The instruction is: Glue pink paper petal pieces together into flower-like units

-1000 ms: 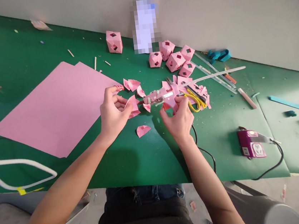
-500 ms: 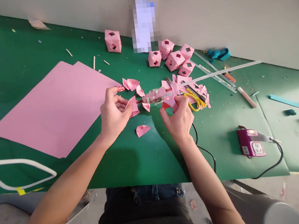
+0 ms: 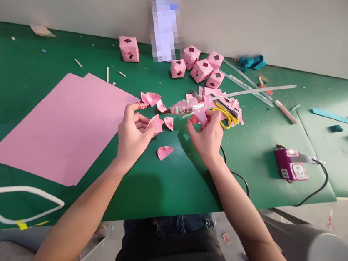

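My left hand (image 3: 135,130) pinches a folded pink paper piece (image 3: 157,124) between thumb and fingers; red-and-white tape wraps its index finger. My right hand (image 3: 206,133) is closed around the handle of a pink hot glue gun (image 3: 194,105). A long clear glue stick (image 3: 257,91) juts from the gun's back, and its nozzle points left, just above the held piece and apart from it. Around them lie loose folded paper pieces (image 3: 165,152). Beneath the gun are pink paper scraps (image 3: 237,104) and yellow-handled scissors (image 3: 227,118).
Large pink paper sheets (image 3: 57,131) cover the left of the green table (image 3: 131,198). Pink paper polyhedra (image 3: 201,70) stand by the wall near a blurred-out screen (image 3: 165,29). A purple power adapter (image 3: 291,165) sits right, and a white frame (image 3: 20,188) lies at left.
The glue gun's nozzle has lifted up and away from the paper piece in my left hand, and the glue stick's back end has tipped down. Both hands keep their holds.
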### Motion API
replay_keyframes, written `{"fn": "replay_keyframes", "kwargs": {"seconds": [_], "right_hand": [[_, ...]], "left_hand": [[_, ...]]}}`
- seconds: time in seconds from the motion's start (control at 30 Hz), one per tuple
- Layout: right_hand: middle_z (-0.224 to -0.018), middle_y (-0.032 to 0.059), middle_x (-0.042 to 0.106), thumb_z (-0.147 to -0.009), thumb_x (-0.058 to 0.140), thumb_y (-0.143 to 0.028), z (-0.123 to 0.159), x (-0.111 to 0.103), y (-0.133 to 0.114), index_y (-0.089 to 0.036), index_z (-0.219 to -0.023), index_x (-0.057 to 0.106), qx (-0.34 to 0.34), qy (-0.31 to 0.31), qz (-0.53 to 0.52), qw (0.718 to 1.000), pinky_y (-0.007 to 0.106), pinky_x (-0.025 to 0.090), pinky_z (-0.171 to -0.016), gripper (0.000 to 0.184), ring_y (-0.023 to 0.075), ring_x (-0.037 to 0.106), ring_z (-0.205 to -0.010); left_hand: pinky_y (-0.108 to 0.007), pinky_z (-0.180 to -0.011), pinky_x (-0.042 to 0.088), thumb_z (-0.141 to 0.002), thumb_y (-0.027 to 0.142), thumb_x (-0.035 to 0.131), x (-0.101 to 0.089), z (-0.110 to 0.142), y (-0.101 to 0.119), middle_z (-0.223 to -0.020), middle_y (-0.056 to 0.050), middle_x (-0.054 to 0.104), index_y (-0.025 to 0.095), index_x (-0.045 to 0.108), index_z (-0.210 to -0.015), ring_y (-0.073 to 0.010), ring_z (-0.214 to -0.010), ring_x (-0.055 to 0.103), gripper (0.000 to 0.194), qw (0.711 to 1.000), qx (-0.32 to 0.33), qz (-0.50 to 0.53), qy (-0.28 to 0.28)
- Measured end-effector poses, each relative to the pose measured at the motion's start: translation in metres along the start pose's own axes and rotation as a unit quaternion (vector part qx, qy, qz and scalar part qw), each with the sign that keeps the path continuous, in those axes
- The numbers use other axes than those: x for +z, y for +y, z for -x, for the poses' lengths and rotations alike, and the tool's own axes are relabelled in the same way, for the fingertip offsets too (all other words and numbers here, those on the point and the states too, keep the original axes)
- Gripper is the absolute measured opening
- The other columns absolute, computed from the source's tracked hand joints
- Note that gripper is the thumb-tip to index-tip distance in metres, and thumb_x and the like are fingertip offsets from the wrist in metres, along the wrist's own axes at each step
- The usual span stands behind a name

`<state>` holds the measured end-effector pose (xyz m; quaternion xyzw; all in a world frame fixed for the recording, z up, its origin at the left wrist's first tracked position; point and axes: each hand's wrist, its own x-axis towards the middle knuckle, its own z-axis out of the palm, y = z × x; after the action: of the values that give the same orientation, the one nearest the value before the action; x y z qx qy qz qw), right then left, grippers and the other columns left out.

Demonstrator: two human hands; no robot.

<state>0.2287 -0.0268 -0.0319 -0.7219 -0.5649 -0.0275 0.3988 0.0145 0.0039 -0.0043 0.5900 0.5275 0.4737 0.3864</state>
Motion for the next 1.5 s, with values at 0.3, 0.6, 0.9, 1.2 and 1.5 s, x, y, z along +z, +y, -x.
{"fn": "replay_keyframes", "kwargs": {"seconds": [0.3, 0.6, 0.9, 1.2, 1.5], "right_hand": [[-0.113, 0.0189, 0.065, -0.099, 0.058, -0.042, -0.018, 0.016, 0.015, -0.016, -0.114, 0.059, -0.019, -0.051, 0.105, 0.993, 0.056, 0.051, -0.102, 0.030, 0.0355, 0.060, -0.111], [-0.122, 0.0222, 0.060, -0.099, 0.060, -0.039, -0.024, 0.017, 0.015, -0.012, -0.120, 0.061, 0.015, -0.089, 0.181, 0.979, 0.059, 0.049, -0.100, 0.035, 0.0389, 0.056, -0.114], [-0.115, 0.0144, 0.064, -0.096, 0.068, -0.048, -0.016, 0.001, 0.002, -0.020, -0.110, 0.068, 0.027, -0.065, -0.086, 0.994, 0.050, 0.054, -0.096, 0.032, 0.0292, 0.061, -0.105], [-0.074, 0.0011, 0.071, -0.067, 0.095, -0.061, -0.008, -0.016, -0.029, -0.022, -0.082, 0.081, 0.239, -0.341, -0.507, 0.754, 0.031, 0.051, -0.066, 0.045, 0.0146, 0.062, -0.069], [-0.073, 0.0009, 0.075, -0.062, 0.099, -0.055, -0.007, -0.013, -0.029, -0.022, -0.077, 0.084, 0.262, -0.360, -0.514, 0.733, 0.032, 0.057, -0.071, 0.039, 0.0147, 0.066, -0.071]], "left_hand": [[-0.023, -0.060, 0.060, -0.082, 0.028, 0.075, -0.001, 0.002, 0.003, -0.078, 0.006, 0.070, 0.024, 0.053, -0.118, -0.0143, -0.066, 0.074, 0.042, 0.999, 0.027, 0.006, -0.016], [-0.023, -0.057, 0.060, -0.083, 0.032, 0.076, 0.000, 0.001, 0.000, -0.084, 0.003, 0.071, 0.024, 0.053, -0.117, -0.0148, -0.071, 0.074, 0.042, 0.999, 0.032, 0.026, -0.011], [-0.027, -0.062, 0.062, -0.085, 0.036, 0.078, -0.001, 0.002, 0.006, -0.084, 0.002, 0.074, 0.023, 0.055, -0.120, -0.0171, -0.073, 0.075, 0.044, 0.996, 0.013, 0.057, -0.061], [-0.029, -0.075, 0.064, -0.087, 0.040, 0.081, 0.000, 0.008, 0.008, -0.091, -0.002, 0.079, 0.022, 0.056, -0.122, -0.0197, -0.086, 0.080, 0.047, 0.990, 0.024, 0.074, -0.115], [-0.033, -0.078, 0.066, -0.087, 0.044, 0.081, 0.003, 0.007, 0.005, -0.089, -0.001, 0.078, 0.023, 0.056, -0.120, -0.0202, -0.085, 0.079, 0.047, 0.989, 0.016, 0.082, -0.124]]}}
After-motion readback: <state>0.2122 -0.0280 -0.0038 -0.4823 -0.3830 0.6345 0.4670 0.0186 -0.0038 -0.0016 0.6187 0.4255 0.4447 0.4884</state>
